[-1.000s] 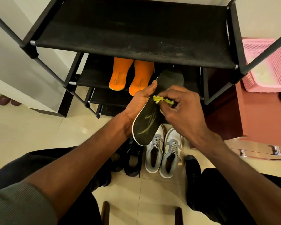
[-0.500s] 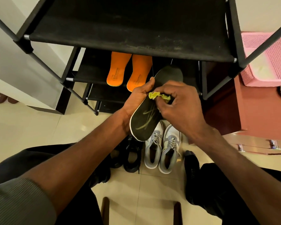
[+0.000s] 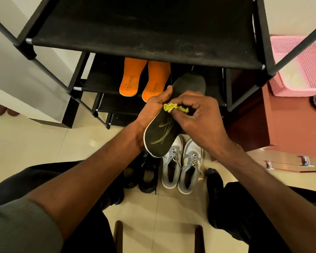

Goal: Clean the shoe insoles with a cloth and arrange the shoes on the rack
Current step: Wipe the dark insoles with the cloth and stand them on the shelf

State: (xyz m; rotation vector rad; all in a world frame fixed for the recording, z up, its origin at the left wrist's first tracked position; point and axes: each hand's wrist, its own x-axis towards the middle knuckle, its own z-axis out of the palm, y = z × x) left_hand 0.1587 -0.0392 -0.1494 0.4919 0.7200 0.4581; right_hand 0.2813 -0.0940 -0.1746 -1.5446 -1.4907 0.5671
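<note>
My left hand (image 3: 154,110) grips a black insole (image 3: 162,136) with a faint green logo and a white edge, held tilted in front of the black shoe rack (image 3: 144,35). My right hand (image 3: 197,117) pinches a small yellow-green cloth (image 3: 173,107) against the middle of that insole. Two orange insoles (image 3: 133,77) lie side by side on a lower shelf of the rack. On the floor below my hands stand a pair of grey and white sneakers (image 3: 182,167) and, to their left, a pair of black shoes (image 3: 146,172).
A pink perforated basket (image 3: 299,64) sits on a reddish-brown surface at the right. A white wall panel (image 3: 16,73) stands left of the rack. My dark-trousered legs flank the shoes, with a black-socked foot (image 3: 214,181) at the right. Two wooden bars (image 3: 118,234) show at the bottom.
The cloth in my right hand has shifted slightly along the middle of the insole. The left hand keeps its hold on the insole, and the camera view has drifted a little.
</note>
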